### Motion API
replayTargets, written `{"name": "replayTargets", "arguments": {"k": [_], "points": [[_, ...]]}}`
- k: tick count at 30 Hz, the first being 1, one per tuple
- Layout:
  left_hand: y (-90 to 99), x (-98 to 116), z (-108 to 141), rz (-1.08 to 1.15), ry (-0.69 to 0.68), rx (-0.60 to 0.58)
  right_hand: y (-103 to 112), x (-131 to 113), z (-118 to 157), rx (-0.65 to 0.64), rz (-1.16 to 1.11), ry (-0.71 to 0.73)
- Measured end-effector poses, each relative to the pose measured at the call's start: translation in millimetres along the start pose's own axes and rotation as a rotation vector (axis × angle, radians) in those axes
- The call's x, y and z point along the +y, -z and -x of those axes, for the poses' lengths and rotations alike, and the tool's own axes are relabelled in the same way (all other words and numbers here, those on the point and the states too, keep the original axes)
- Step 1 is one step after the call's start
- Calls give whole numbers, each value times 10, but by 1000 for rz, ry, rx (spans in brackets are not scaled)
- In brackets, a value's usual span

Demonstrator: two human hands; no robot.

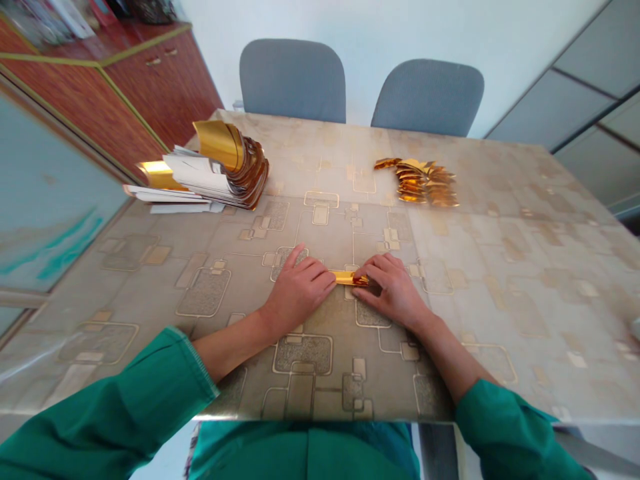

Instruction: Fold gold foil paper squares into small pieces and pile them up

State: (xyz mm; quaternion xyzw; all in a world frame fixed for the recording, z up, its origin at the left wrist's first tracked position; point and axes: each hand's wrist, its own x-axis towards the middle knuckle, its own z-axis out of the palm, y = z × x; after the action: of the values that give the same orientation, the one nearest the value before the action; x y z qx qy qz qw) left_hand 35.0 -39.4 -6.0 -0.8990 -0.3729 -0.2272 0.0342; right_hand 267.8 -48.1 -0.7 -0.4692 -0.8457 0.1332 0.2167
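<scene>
Bright even light, soft shadows, no blur, warped edges

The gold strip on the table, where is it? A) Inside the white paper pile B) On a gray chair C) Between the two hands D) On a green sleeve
C. The gold strip lies on the table, right between the left hand and the right hand.

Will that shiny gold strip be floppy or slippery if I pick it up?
The gold foil strip between the left hand and right hand looks thin, so probably light and bendy. Its shiny surface may feel slippery. It probably creases easily: the folded gold pieces nearby hold sharp bends.
</scene>
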Motion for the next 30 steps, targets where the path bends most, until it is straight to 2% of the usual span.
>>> {"name": "replayTargets", "arguments": {"k": [7,13,18,21,24,30], "points": [[4,-4,9,3,-9,-19,15,8,0,-4,-15,1],[16,10,24,56,10,-63,-28,17,-4,59,-56,42],[22,-16,8,52,66,12,-22,12,-14,189,-129,110],[23,-51,-5,45,55,48,24,-13,-18,240,-144,189],[35,-62,-14,41,41,47,40,-29,-17,179,-128,240],[95,-13,6,6,33,24,-18,-24,-2,19,-99,187]]}}
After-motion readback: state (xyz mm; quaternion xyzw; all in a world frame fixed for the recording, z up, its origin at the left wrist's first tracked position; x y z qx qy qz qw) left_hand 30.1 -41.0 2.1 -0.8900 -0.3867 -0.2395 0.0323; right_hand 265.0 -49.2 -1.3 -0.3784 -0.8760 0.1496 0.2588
